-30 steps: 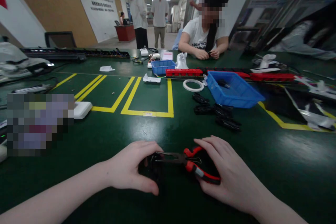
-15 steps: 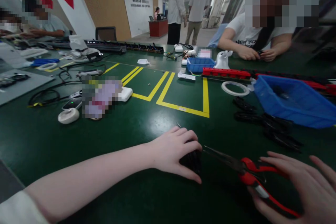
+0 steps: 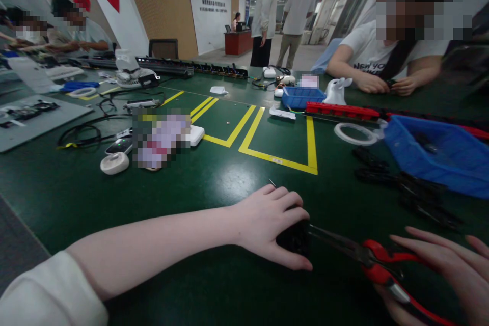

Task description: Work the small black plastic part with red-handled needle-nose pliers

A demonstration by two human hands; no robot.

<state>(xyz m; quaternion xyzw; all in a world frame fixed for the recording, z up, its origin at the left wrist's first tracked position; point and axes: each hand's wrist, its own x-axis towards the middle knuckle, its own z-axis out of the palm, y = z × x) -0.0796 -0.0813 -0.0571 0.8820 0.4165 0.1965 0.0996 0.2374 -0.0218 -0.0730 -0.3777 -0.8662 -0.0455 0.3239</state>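
My left hand [image 3: 267, 219] rests on the green table with fingers and thumb curved around a dark black part [image 3: 300, 238], mostly covered by the hand. A thin metallic tip pokes out beyond the fingers. On the right, my right hand [image 3: 451, 265] is wrapped around the red handles of long-nose pliers [image 3: 376, 260]. Their slim jaws point left, and the tips lie right at the edge of the black part; whether they grip it I cannot tell. Part of my right hand runs out of the frame.
Bundled black cables [image 3: 410, 188] lie beside a large blue bin [image 3: 439, 163]. A tape roll [image 3: 355, 133] sits behind them. To the left are a phone [image 3: 162, 140], a white ring-shaped object [image 3: 114, 163] and a black cable [image 3: 80, 132]. A person [image 3: 385, 61] sits opposite.
The view has turned slightly left, so everything appears further right. My left hand still holds the black part; the pliers' tips sit slightly lower against it.
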